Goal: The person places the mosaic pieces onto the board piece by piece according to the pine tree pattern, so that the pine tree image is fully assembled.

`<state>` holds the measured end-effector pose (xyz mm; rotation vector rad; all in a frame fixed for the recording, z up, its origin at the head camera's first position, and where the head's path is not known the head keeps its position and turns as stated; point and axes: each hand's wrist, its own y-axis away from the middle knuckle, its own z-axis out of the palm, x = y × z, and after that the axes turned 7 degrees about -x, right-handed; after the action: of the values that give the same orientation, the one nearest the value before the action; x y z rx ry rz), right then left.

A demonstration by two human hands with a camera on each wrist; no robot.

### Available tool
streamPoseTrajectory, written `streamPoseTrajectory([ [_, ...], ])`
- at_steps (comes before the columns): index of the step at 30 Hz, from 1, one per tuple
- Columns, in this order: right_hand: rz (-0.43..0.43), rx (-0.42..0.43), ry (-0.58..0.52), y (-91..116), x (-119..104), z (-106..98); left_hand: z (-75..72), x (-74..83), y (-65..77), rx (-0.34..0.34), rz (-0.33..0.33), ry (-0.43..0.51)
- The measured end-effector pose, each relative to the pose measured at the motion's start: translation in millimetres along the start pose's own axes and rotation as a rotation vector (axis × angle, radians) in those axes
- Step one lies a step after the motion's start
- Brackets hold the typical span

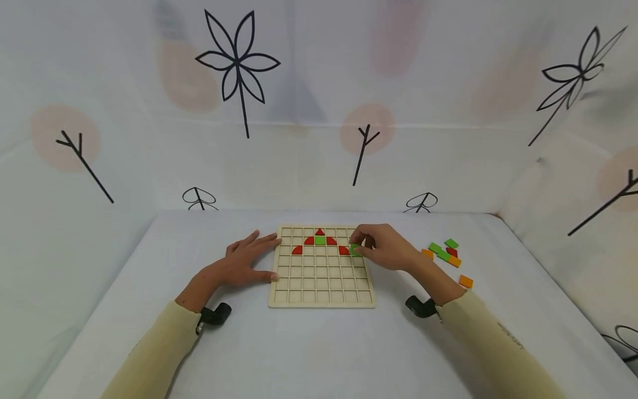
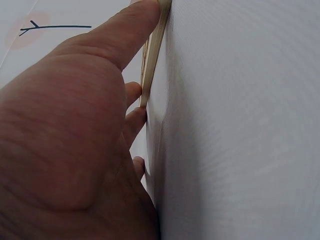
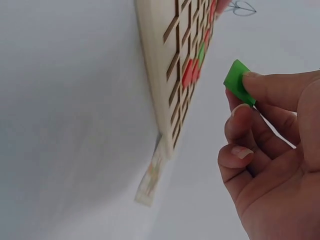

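So the left hand (image 1: 244, 266) is spread out flat-ish, fingertips and thumb touching the left edge of a pale board. The right hand (image 1: 382, 246) is pinching a green tile (image 3: 239, 81) between thumb and finger, with its other fingers curled in. In the right wrist view that tile is up off the board, and from the head view it lines up with the right-hand column, just right of a red piece.

Closest in are two cream sleeves (image 1: 154, 349), with a black gadget (image 1: 216, 315) strapped at each wrist, all over a white table (image 1: 279, 354).

Next up is the board (image 1: 322, 305) itself, lying on the table between the hands, basically a tray of little square pockets. The front rows are bare. Further back there's a green square (image 1: 320, 240) flanked by red pieces (image 1: 297, 250), two right beside it and two wider apart in the row nearer the person. A red triangle (image 1: 320, 232) sits right behind the green one.

Off to the right, past the right hand, there's a loose scatter of green, orange and red tiles (image 1: 443, 255).

At the very back hangs a white cloth (image 1: 299, 166) printed with black line flowers (image 1: 237, 61) and pinkish blobs.
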<state>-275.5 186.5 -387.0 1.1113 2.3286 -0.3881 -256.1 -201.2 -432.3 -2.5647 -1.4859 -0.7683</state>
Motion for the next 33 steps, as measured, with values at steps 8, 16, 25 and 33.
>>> streamPoseTrajectory([
  [8, 0.017, 0.028, -0.050, -21.5, -11.2, 14.3, 0.0, 1.0, 0.1, 0.003, 0.005, 0.003],
  [16, -0.026, 0.045, -0.063, -42.4, -22.5, 30.4, 0.8, -0.5, -1.2, 0.017, 0.004, -0.007],
  [25, -0.035, 0.013, -0.119, -55.2, -34.5, 45.4, 0.9, -5.2, -2.9, 0.019, 0.032, -0.017],
  [33, -0.017, 0.007, -0.104, -70.2, -41.4, 54.3, 2.2, -6.9, -5.0, 0.010, 0.029, -0.013],
])
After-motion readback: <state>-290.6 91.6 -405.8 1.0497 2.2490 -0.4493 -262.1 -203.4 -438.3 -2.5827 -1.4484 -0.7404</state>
